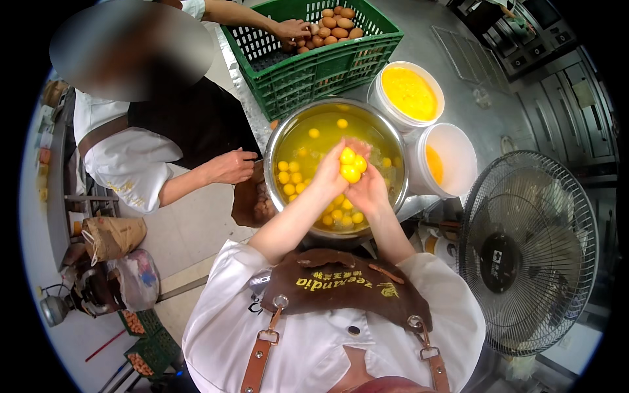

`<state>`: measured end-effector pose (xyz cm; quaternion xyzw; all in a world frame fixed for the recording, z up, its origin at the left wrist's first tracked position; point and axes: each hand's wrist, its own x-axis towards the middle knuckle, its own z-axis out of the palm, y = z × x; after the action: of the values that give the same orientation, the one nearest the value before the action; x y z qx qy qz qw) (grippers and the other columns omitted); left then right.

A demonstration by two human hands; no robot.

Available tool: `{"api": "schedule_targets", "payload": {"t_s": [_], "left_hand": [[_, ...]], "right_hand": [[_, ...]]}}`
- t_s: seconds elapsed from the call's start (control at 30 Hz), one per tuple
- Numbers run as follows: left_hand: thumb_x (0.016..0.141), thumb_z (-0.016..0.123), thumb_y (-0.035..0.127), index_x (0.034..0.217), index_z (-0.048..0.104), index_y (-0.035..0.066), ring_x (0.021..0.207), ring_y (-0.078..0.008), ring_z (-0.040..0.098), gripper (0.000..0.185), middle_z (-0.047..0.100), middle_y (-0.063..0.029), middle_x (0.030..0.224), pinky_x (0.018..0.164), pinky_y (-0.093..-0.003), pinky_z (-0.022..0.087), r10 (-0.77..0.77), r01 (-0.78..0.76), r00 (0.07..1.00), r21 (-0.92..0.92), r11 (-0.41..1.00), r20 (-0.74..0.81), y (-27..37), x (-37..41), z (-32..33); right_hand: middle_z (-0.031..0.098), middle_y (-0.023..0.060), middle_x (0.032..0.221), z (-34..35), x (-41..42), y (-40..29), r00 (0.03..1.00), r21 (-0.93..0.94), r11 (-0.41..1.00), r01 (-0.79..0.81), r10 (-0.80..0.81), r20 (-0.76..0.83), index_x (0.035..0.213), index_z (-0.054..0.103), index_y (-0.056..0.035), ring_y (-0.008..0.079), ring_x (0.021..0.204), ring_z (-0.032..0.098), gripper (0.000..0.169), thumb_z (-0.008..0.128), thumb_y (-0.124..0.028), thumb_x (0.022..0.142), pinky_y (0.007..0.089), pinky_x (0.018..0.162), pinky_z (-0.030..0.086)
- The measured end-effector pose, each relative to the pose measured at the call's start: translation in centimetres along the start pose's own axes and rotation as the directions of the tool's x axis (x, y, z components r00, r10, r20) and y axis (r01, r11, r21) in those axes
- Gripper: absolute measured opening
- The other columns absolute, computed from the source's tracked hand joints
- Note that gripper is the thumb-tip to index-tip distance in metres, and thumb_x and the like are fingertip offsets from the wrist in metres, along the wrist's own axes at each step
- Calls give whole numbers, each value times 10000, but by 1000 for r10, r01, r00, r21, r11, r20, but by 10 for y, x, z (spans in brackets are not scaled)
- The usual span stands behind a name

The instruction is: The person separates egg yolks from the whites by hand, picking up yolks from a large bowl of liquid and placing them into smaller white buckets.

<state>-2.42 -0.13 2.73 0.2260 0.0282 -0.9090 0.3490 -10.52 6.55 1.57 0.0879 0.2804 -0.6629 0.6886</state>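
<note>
A large steel bowl (269, 182) holds egg white with many yolks afloat, most of them at its left and near side. Above its middle my left hand (332, 169) and my right hand (367, 189) are cupped together, carrying several egg yolks (350, 166) between them. Beyond the bowl to the right stand a white plastic bucket (441, 93) nearly full of yolks and another white bucket (459, 157) with yolks low inside it. Behind the bowl sits a green plastic crate (314, 73) with brown eggs (339, 32) at its far right.
A co-worker at the left has one hand (294, 32) on the crate's eggs and the other (233, 167) over a brown bag (245, 201) of eggshells. A large fan (528, 253) stands close on my right. A wire rack (469, 59) lies on the steel table.
</note>
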Motion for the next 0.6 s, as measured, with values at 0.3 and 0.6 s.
{"api": "schedule_targets", "payload": {"t_s": [0.3, 0.6], "left_hand": [[956, 299, 198, 1003, 437, 7, 1014, -322, 539, 240, 568, -186, 968, 949, -424, 408, 223, -227, 974, 161, 960, 46, 15, 7, -3], [938, 390, 214, 981, 500, 31, 892, -236, 586, 218, 596, -103, 933, 795, -362, 480, 206, -196, 978, 451, 871, 28, 47, 20, -41]], "right_hand": [[551, 118, 1081, -2, 18, 5, 985, 191, 982, 10, 23, -170, 1106, 479, -46, 232, 1011, 530, 271, 345, -186, 915, 361, 897, 423], [573, 105, 968, -14, 7, -38, 980, 292, 956, 8, 50, -192, 987, 522, -44, 260, 911, 541, 220, 386, -198, 906, 366, 806, 470]]}}
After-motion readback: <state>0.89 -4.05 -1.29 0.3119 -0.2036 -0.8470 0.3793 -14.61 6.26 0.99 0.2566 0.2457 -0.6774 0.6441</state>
